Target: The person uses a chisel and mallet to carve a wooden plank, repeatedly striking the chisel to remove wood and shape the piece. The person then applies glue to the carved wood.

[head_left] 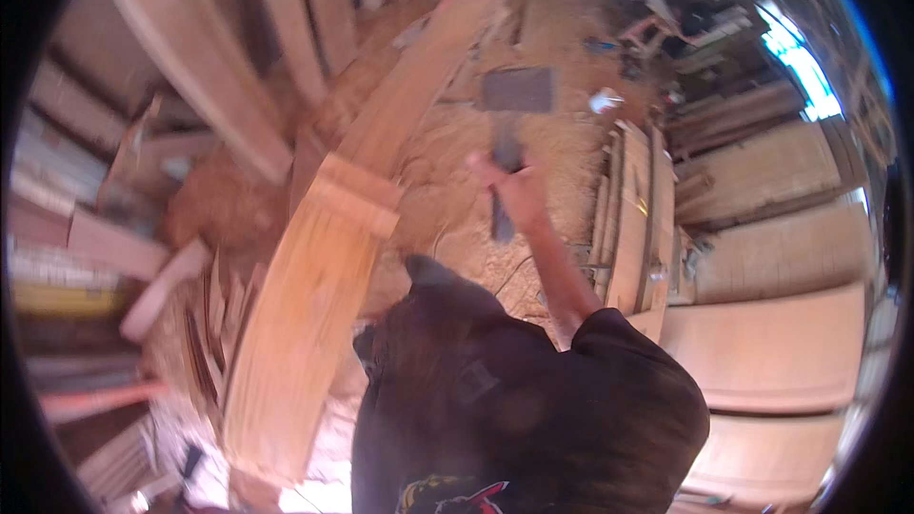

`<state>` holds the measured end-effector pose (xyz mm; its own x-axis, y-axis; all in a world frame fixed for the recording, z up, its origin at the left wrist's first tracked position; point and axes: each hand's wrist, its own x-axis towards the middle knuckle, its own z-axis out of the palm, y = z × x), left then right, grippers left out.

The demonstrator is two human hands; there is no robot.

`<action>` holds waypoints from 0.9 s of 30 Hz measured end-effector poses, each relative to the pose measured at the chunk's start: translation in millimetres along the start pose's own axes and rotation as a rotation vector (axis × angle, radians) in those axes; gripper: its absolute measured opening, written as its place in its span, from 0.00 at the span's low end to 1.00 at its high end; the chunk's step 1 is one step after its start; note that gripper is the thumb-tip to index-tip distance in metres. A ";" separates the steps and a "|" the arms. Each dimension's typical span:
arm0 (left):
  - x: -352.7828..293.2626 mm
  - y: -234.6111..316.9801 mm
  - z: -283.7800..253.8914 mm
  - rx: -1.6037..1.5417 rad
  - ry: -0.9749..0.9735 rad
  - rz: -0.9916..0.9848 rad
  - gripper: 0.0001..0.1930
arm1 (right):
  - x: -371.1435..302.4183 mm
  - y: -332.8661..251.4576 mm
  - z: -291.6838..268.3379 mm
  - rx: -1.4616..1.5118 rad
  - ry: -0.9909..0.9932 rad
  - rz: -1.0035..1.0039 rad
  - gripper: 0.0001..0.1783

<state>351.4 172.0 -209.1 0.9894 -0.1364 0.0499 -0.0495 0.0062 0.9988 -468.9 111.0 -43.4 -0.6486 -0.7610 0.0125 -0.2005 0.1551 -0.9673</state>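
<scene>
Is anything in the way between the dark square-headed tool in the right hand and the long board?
Nothing visible is: between the dark tool, gripped in the right hand, and the long board to its left, sawdust-covered ground shows.

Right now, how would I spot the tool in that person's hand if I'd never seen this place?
Find the long wooden beam slanting up from the lower left. Right of it, over the sawdust-strewn floor, look for the right hand. It grips the hammer-like tool, set apart from the tan wood around by its dark, rectangular head.
</scene>
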 end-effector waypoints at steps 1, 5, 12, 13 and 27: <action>-11.0 11.2 6.4 -0.044 -0.010 0.025 0.29 | 7.3 -10.6 -5.1 -0.031 0.063 -0.055 0.13; -86.1 112.8 67.3 -0.282 -0.226 0.170 0.29 | 35.3 -17.9 -4.4 0.065 0.029 -0.153 0.13; -335.6 182.8 185.6 -0.508 -0.652 -0.120 0.20 | 94.1 49.8 16.3 -0.138 -0.302 -0.090 0.12; -349.1 166.1 196.8 -0.532 -0.815 -0.180 0.20 | 105.9 56.2 14.7 -0.152 -0.341 -0.060 0.13; -584.9 133.6 329.2 -0.335 -0.717 -0.238 0.10 | 269.4 78.8 23.3 -0.295 -0.900 -0.002 0.17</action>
<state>-278.9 -73.4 -105.1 0.6352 -0.7698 -0.0625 0.3061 0.1766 0.9355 -642.3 -96.5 -122.2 0.1373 -0.9422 -0.3055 -0.4585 0.2130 -0.8628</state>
